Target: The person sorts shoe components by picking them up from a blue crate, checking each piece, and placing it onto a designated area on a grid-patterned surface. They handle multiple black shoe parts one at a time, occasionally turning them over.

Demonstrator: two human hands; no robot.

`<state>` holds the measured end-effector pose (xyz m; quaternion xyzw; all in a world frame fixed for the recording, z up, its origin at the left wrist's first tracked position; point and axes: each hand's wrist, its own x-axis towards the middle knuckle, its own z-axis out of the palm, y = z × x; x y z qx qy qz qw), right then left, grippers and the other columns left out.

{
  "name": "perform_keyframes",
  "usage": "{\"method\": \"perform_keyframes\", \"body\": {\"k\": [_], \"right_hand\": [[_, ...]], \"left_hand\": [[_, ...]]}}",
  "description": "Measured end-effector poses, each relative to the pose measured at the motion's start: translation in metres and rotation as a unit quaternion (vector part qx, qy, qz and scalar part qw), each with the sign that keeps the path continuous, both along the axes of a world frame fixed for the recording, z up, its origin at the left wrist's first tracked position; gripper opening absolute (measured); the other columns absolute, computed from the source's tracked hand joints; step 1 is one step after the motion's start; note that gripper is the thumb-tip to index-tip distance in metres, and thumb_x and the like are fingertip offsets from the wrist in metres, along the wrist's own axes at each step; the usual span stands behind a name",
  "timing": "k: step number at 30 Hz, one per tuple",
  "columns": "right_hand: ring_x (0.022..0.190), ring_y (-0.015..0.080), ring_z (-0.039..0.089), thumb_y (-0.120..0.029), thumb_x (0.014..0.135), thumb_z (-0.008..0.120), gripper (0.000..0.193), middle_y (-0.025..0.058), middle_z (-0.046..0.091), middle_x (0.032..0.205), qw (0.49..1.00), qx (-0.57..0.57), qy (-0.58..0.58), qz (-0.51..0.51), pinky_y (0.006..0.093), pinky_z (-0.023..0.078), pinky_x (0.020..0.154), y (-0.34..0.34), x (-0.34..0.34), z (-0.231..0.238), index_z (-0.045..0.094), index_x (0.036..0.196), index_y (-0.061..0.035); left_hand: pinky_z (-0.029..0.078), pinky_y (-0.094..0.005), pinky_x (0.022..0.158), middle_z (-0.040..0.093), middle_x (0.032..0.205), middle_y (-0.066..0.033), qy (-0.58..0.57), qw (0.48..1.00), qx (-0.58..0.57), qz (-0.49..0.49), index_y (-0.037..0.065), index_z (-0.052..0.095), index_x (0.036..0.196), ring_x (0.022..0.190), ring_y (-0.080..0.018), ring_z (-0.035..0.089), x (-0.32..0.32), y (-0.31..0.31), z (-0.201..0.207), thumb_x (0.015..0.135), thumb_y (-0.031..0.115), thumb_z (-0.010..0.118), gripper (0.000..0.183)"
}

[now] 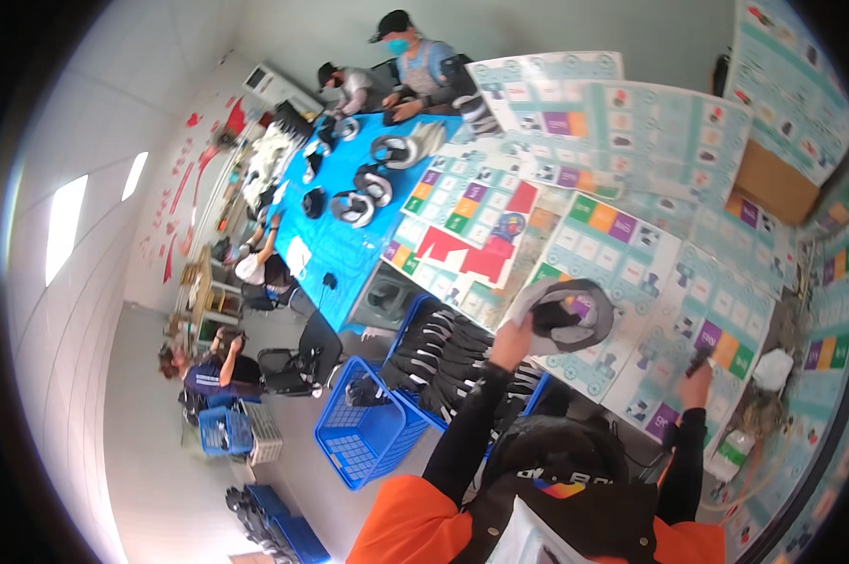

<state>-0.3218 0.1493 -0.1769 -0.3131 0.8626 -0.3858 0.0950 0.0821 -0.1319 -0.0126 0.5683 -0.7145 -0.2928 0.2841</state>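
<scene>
Grey and black, an upturned cap point(593, 326) is gripped by the left hand point(512, 344), which is closed on its near left edge. That arm reaches forward from the lower edge, its forearm slanting up to the right in a black sleeve point(469, 434). The right hand point(695, 385) stands well apart to the right, closed around a small dark tool point(699, 361) that points up and away, the forearm nearly upright behind it. The cap is above the near left part of the worktable, over printed sheets point(650, 282); whether it rests on them cannot be told.

More sheets stand like panels along the back. Just left of the near edge, a blue crate point(419, 411) holds rows of black and grey pieces point(438, 357), with a blue basket point(335, 442) beside it. Farther off, a long table under a blue cover point(344, 258) bears several caps point(353, 209). Two people point(422, 70) work at its far end, another sits along its left side, and a fourth sits nearer, beyond a black chair point(302, 359). Red decorations point(180, 211) mark the pale wall; lights point(65, 228) glow in the ceiling.
</scene>
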Motion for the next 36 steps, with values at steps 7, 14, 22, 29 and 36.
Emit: {"method": "perform_keyframes", "body": {"k": [7, 14, 22, 29, 36], "right_hand": [[0.137, 0.0433, 0.040, 0.001, 0.081, 0.067, 0.061, 0.0235, 0.047, 0.143, 0.979, 0.191, 0.063, 0.016, 0.0487, 0.037, 0.114, 0.080, 0.029, 0.069, 0.051, 0.139, 0.0013], [0.111, 0.0400, 0.058, 0.000, 0.079, 0.067, 0.026, 0.0196, 0.063, 0.110, 0.970, 0.156, 0.102, 0.155, 0.0487, 0.045, 0.098, 0.039, 0.069, 0.099, 0.066, 0.105, -0.0012], [0.106, 0.0330, 0.064, -0.004, 0.089, 0.064, 0.024, 0.0155, 0.065, 0.115, 0.913, 0.163, -0.086, 0.364, 0.0384, 0.055, 0.085, -0.098, 0.260, 0.170, 0.067, 0.113, -0.0024], [0.097, 0.0213, 0.072, -0.005, 0.094, 0.064, 0.018, 0.0118, 0.073, 0.105, 0.804, 0.235, -0.216, 0.502, 0.0320, 0.057, 0.083, -0.188, 0.413, 0.139, 0.067, 0.112, -0.0009], [0.095, 0.0192, 0.072, -0.013, 0.096, 0.067, 0.020, 0.0095, 0.074, 0.102, 0.734, 0.242, -0.303, 0.558, 0.0313, 0.055, 0.087, -0.280, 0.561, -0.054, 0.068, 0.112, -0.0015]], "left_hand": [[0.054, -0.0500, 0.085, 0.054, 0.122, -0.0244, 0.076, 0.978, -0.160, 0.107, 0.001, 0.033, 0.140, 0.103, -0.0398, 0.064, 0.254, -0.054, 0.089, 0.102, 0.034, 0.061, 0.058], [0.056, -0.0492, 0.097, 0.053, 0.144, -0.0189, 0.390, 0.889, 0.239, -0.010, 0.006, 0.039, 0.153, 0.126, -0.0365, 0.061, 0.310, -0.159, 0.181, 0.106, 0.034, 0.058, 0.058], [0.055, -0.0383, 0.072, 0.071, 0.107, -0.0061, 0.070, 0.842, 0.522, 0.115, 0.013, 0.065, 0.124, 0.097, -0.0258, 0.070, 0.471, 0.097, -0.250, 0.096, 0.030, 0.062, 0.033], [0.058, -0.0407, 0.072, 0.074, 0.113, -0.0129, 0.103, 0.623, 0.746, 0.213, 0.016, 0.071, 0.128, 0.096, -0.0280, 0.073, 0.518, 0.398, -0.366, 0.099, 0.046, 0.058, 0.043], [0.058, -0.0403, 0.084, 0.070, 0.118, -0.0257, 0.079, 0.711, 0.531, 0.454, -0.008, 0.052, 0.142, 0.100, -0.0317, 0.072, 0.567, 0.313, -0.435, 0.076, 0.052, 0.087, 0.095]]}}
